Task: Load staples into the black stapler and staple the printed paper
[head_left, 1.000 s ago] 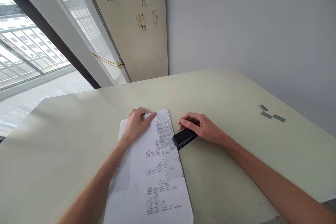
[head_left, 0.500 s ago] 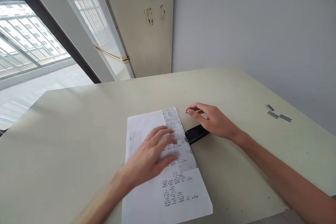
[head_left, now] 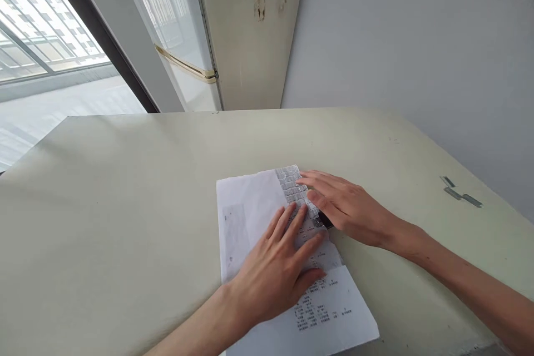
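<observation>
A white printed sheet of paper (head_left: 254,206) lies on the pale green table (head_left: 125,194), its far right corner folded over and showing dense print. My left hand (head_left: 279,267) lies flat on the middle of the sheet, fingers spread and open. My right hand (head_left: 346,208) rests on the sheet's right edge with fingers stretched out, covering most of a small black device (head_left: 326,222), of which only a sliver shows under the fingers.
Small grey metal strips (head_left: 459,192) lie near the table's right edge. A grey wall runs behind and to the right. A stained cream panel (head_left: 250,33) and a window frame with a brass handle (head_left: 187,67) stand beyond the table's far edge.
My left hand slid from the sheet's far corner down to its middle and flattened. My right hand moved onto the sheet's edge over the black device. The view swung left.
</observation>
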{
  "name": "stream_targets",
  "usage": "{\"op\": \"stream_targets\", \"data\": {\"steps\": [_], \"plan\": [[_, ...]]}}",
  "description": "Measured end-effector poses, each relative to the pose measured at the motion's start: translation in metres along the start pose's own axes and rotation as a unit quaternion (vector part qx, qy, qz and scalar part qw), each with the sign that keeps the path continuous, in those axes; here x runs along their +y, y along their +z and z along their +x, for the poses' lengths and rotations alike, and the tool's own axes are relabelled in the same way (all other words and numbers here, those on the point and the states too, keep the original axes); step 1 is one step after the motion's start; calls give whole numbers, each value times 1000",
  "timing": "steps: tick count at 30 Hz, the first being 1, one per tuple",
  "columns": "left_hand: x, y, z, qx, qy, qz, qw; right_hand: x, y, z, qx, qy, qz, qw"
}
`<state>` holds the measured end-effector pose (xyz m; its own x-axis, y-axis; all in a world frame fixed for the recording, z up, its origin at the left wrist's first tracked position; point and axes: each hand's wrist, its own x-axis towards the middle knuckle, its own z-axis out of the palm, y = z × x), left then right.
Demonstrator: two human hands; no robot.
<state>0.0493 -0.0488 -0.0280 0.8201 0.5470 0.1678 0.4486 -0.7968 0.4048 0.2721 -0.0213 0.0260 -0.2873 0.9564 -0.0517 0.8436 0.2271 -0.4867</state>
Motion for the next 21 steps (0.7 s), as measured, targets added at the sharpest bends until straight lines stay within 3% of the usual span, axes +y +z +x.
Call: {"op": "stream_targets", "data": {"steps": [12, 21], "plan": [[4, 4, 1, 12, -1, -1, 1000, -5, 9, -1, 9, 51, -50, 997], [3, 4, 2, 12, 2, -8, 1000, -6, 15, -1, 23, 38, -88, 995]]}}
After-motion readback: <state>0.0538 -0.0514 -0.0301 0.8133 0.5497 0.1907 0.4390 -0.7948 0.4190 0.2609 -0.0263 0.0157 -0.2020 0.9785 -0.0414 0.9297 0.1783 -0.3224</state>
